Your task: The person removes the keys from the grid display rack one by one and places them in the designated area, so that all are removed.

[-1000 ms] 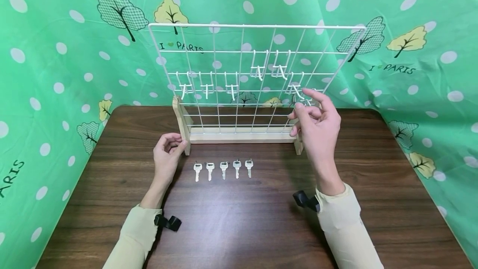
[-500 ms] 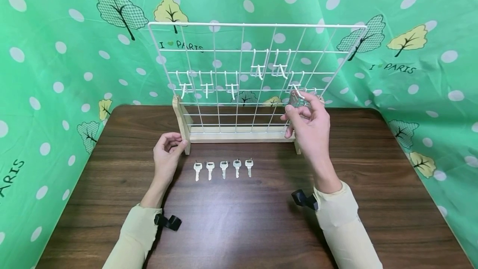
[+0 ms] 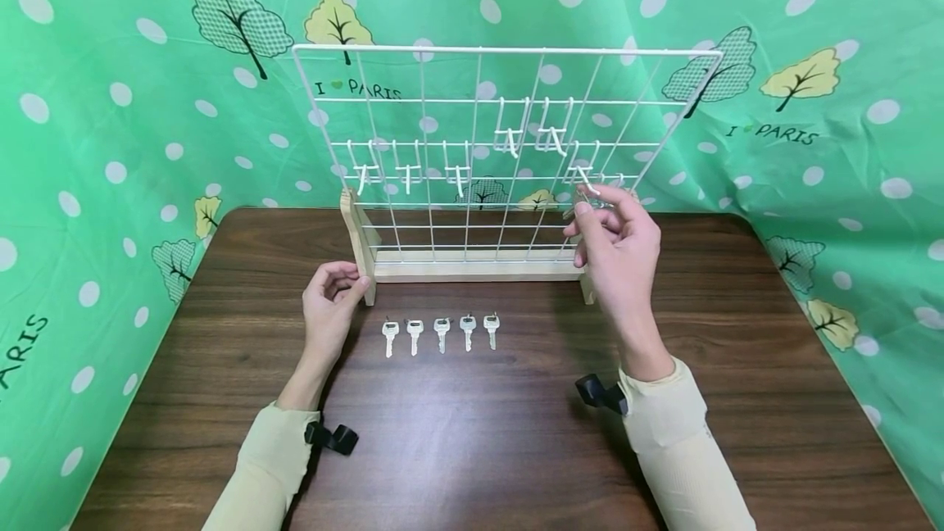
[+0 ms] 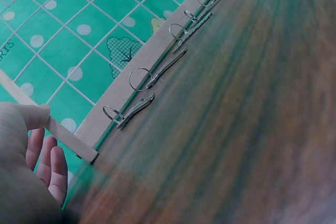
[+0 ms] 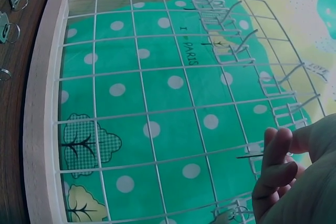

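A white wire grid [image 3: 509,50] stands upright in a wooden stand [image 3: 472,272]. My left hand [image 3: 328,301] pinches the stand's left leg [image 3: 357,232] between thumb and fingers. At the grid's right side, my right hand [image 3: 623,256] pinches a key, its fingertips right at a white hook [image 3: 585,179]. In the right wrist view this key [image 5: 249,156] shows as a thin dark edge beyond the fingers; the rest is hidden. Several silver keys [image 3: 442,334] with rings lie in a row before the stand.
More white hooks hang on the grid, three at the left [image 3: 408,170] and two higher up [image 3: 551,138]. Low in the right wrist view, another key with a ring [image 5: 226,215] hangs by the grid. A green patterned cloth [image 3: 111,105] rises behind the brown table [image 3: 457,449].
My right hand has shifted slightly left and down with the key, close to the right-hand hook, turning the key a little. The left hand and the row of keys have stayed put.
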Available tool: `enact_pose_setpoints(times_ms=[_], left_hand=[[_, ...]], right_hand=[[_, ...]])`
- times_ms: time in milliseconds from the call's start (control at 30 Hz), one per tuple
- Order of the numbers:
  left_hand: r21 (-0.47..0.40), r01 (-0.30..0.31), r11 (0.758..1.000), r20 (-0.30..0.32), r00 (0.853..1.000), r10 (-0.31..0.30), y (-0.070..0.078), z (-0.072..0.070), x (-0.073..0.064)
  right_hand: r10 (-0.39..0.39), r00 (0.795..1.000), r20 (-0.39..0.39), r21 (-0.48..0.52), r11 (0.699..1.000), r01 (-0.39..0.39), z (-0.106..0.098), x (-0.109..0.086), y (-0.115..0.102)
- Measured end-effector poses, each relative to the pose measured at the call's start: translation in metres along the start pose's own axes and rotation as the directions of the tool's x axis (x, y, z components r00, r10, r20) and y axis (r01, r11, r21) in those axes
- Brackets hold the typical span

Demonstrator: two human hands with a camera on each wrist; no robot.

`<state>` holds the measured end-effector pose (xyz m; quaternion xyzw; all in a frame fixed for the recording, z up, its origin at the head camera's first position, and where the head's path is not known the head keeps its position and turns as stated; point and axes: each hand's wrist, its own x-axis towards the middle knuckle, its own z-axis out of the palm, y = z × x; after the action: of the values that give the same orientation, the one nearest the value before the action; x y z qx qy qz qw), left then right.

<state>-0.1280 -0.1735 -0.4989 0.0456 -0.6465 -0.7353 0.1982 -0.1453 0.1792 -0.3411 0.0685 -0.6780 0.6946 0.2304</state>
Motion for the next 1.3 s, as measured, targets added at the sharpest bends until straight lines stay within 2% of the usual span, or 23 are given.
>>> enact_pose_setpoints(times_ms=[200, 500, 967, 1300], left_hand=[[-0.002, 0.003, 1.000, 0.001, 1.000, -0.003, 0.0006, 0.0004, -0.0002], [-0.005, 0.008, 1.000, -0.005, 1.000, -0.008, 0.0005, -0.0002, -0.0003], [0.002, 0.005, 1.000, 0.001, 1.000, -0.005, 0.0028, 0.0007, -0.0005], [0.007, 0.006, 1.000, -0.001, 1.000, -0.006, 0.0016, 0.0002, -0.0001]], right_hand=[[-0.034, 0.999, -0.036, 0.011, 0.999, 0.034, -0.0016, -0.0001, -0.0002], [-0.036, 0.997, -0.062, 0.030, 0.999, 0.038, -0.0018, 0.0006, -0.0017], [-0.095, 0.988, -0.123, 0.017, 0.995, 0.097, -0.0057, 0.0023, -0.0076], [-0.100, 0.987, -0.129, 0.014, 0.995, 0.103, -0.0064, 0.0015, -0.0095]])
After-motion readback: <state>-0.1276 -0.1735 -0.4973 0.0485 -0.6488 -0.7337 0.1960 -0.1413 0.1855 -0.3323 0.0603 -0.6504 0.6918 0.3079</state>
